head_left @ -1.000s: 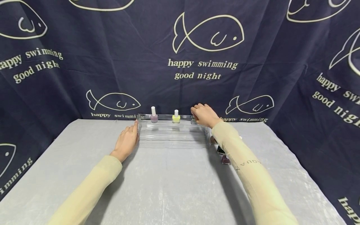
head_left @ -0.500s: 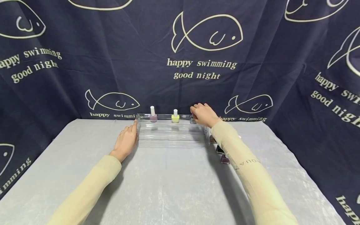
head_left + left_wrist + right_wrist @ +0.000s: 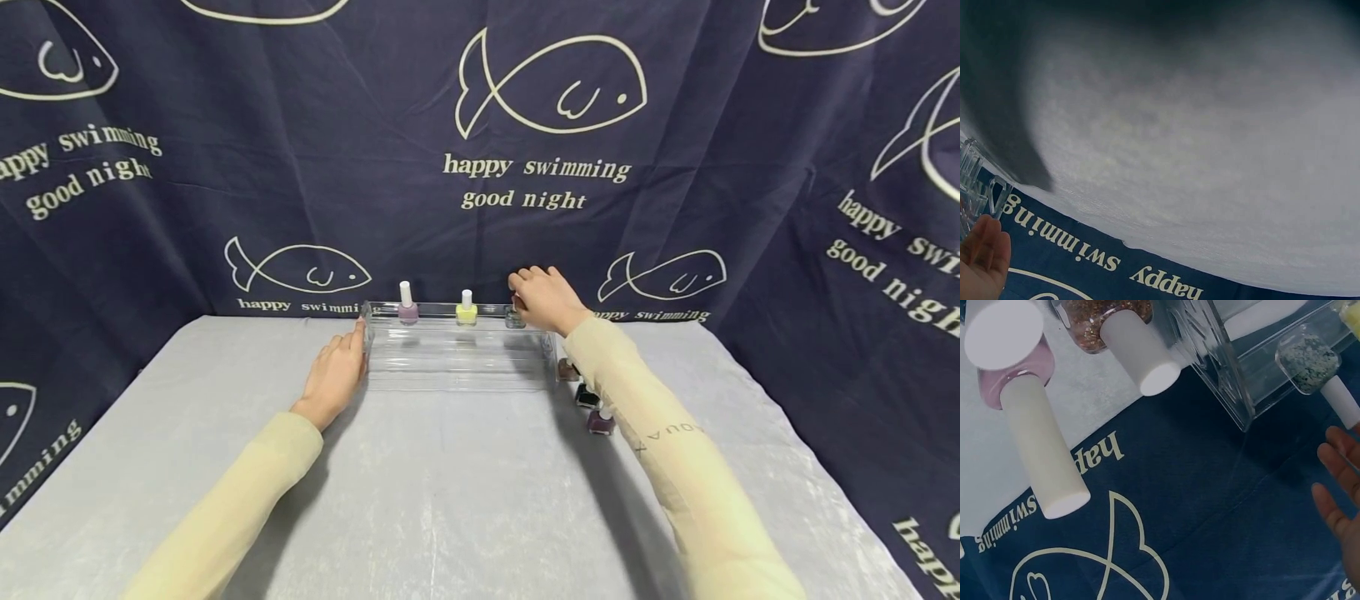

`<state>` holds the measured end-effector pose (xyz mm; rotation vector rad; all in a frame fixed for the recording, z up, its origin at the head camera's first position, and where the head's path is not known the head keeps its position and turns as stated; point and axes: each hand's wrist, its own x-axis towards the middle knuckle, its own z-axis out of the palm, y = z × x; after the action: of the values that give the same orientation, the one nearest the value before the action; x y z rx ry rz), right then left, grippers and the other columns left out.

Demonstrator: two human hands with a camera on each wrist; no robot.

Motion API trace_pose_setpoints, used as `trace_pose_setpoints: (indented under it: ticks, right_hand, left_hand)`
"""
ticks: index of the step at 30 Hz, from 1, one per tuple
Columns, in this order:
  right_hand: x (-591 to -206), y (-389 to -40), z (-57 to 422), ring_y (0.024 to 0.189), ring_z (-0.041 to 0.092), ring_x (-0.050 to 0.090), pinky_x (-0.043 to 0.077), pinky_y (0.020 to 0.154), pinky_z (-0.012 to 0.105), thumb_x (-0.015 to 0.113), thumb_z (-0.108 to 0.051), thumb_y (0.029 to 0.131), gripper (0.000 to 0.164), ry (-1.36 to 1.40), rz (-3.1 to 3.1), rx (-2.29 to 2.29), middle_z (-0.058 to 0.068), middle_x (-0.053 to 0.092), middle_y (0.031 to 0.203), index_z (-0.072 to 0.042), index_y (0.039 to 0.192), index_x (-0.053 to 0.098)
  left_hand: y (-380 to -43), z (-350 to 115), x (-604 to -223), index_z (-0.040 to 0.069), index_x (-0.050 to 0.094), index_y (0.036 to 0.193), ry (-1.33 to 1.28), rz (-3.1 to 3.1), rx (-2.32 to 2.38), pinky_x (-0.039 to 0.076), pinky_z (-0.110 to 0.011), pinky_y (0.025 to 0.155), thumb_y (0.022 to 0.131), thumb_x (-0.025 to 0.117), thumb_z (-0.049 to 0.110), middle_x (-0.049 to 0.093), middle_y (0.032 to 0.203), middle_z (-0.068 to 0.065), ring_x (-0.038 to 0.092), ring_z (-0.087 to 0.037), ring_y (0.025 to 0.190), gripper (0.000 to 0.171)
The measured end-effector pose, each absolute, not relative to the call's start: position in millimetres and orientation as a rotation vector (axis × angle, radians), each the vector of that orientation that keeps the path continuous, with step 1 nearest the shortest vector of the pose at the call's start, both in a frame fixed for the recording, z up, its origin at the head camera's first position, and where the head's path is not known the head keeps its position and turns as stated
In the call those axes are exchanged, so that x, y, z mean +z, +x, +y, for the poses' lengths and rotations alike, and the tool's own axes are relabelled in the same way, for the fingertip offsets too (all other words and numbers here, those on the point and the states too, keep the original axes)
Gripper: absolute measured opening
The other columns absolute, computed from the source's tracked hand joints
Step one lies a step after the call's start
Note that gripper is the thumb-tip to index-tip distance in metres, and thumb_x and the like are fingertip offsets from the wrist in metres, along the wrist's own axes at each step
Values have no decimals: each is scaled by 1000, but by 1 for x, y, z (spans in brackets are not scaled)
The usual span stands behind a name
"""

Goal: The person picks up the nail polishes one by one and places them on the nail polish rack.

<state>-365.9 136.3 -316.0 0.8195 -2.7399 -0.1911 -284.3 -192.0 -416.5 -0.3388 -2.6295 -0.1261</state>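
A clear tiered display rack (image 3: 461, 363) stands at the table's back. On its top tier are a mauve nail polish bottle (image 3: 407, 313), a yellow one (image 3: 467, 315) and, at right, a grey-green glitter one (image 3: 1308, 360). My right hand (image 3: 549, 302) is over the glitter bottle; the right wrist view shows its fingers loosely extended beside the white cap (image 3: 1340, 401). Whether a fingertip still touches the cap is unclear. My left hand (image 3: 335, 375) rests against the rack's left side with fairly straight fingers (image 3: 988, 247); its thumb is hidden in the head view.
Right of the rack, partly behind the right sleeve (image 3: 660, 433), lie several more bottles: a copper glitter one (image 3: 567, 370), a very dark one (image 3: 586, 396) and a plum one (image 3: 601, 423). A grey cloth (image 3: 442, 492) covers the table; a navy fish-print curtain (image 3: 420, 150) hangs behind.
My right hand has risen slightly, so more of the glitter bottle shows on the top tier. My left hand stays at the rack's side.
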Motion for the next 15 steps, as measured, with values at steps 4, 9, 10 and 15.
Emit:
trace_pose_setpoints:
  ticks: [4, 9, 10, 15]
  right_hand:
    - [-312, -362, 138, 97, 25, 53, 40, 83, 41, 45, -21, 91, 19, 812, -2741, -169, 5, 60, 103, -13, 104, 56]
    - [-310, -357, 142, 96, 25, 53, 41, 81, 40, 44, -22, 92, 22, 811, -2707, -153, 5, 61, 105, -12, 106, 57]
    - [-310, -356, 143, 96, 25, 53, 41, 80, 40, 44, -23, 92, 22, 810, -2702, -152, 5, 61, 104, -12, 106, 57]
    - [-309, -350, 148, 90, 26, 53, 41, 77, 41, 46, -23, 92, 17, 808, -2680, -170, 6, 59, 97, -11, 100, 56]
  left_hand:
    - [-285, -193, -417, -7, 29, 137, -343, -2627, -125, 48, -40, 72, 88, 53, 11, 62, 103, -21, 56, -32, 91, 57]
    - [-284, -192, -416, -7, 29, 137, -343, -2627, -121, 48, -40, 73, 88, 53, 11, 62, 103, -21, 56, -31, 91, 57]
    - [-284, -193, -416, -7, 29, 137, -343, -2626, -119, 48, -40, 73, 88, 52, 11, 62, 103, -20, 56, -31, 91, 57]
    - [-284, -193, -417, -7, 29, 137, -349, -2616, -118, 48, -40, 73, 88, 53, 10, 62, 101, -20, 56, -31, 90, 57]
